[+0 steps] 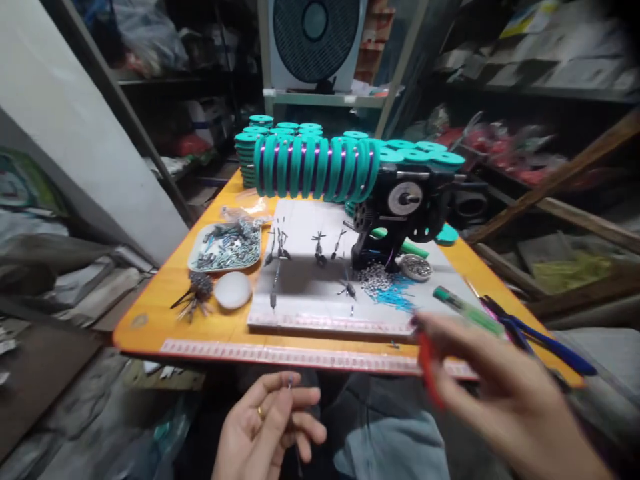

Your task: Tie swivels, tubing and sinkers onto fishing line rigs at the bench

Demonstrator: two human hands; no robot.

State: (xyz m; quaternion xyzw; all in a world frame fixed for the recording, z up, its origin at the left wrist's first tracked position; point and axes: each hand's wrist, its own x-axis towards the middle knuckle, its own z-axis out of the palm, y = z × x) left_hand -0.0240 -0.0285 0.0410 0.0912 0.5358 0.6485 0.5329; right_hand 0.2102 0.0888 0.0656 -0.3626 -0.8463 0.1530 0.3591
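My left hand (267,427) is low in front of the table edge, palm up, thumb and fingers pinched on a tiny metal piece (289,381). My right hand (500,393) is blurred at the right, over the table's near corner, fingers curled round a red-handled tool (429,370). Ahead on the white mat (305,293) lie several small wired parts (320,250) and a heap of blue and silver pins (387,287).
An orange table (160,313) carries a black winding machine (405,213) with a row of teal spools (315,167), stacks of teal discs (425,155), a tray of metal parts (227,245), a white lump (233,290), a green lighter (465,308) and blue-handled pliers (545,340). A fan (313,33) stands behind.
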